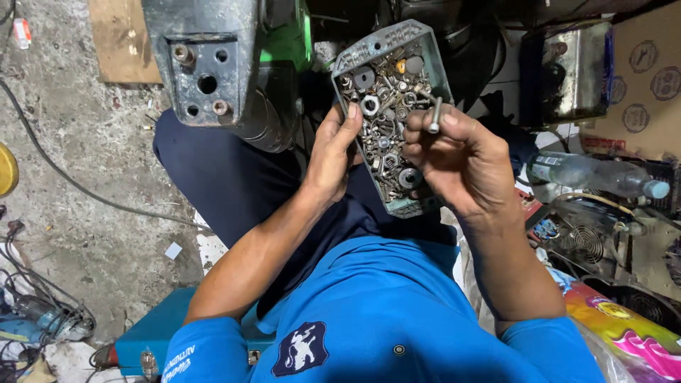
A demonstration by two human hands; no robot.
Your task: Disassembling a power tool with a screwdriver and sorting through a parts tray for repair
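Tray (425,42): dull grey plastic, scuffed. Nuts and washers (383,120): metal, partly shiny, partly tarnished. Bolt (435,115), centre frame: bright smooth metal. Floor (85,156), left: rough stained concrete. Shirt (383,312): matt blue cloth.

Workshop; bolt tray (425,44), grimy floor (85,142)

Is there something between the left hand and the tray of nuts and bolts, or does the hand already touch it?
Nothing visible stands between them. The left hand already holds the tray at its side edge. The right hand holds a bolt above the tray.
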